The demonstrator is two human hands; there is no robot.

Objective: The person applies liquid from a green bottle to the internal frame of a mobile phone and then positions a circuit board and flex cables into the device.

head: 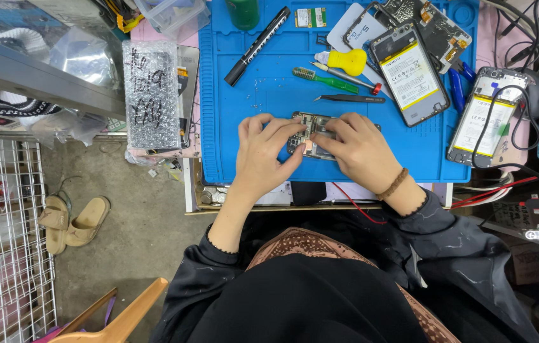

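Observation:
An opened phone [313, 129] with its back cover off lies on the blue work mat [269, 95]. My left hand [262, 155] grips the phone's left end, thumb and fingers pinching near its middle. My right hand [360, 151] covers the phone's right end, fingers pressing on its inner parts. A braided band is on my right wrist. Both hands hide most of the phone.
Black tweezers [349, 98], a green screwdriver [325, 79], a yellow-handled tool [346, 62] and a black pen-like tool [257, 46] lie behind the hands. Two opened phones with batteries [409, 75] [482, 117] sit right. A bubble-wrapped panel [150, 94] lies left. Cables [524, 38] crowd the right edge.

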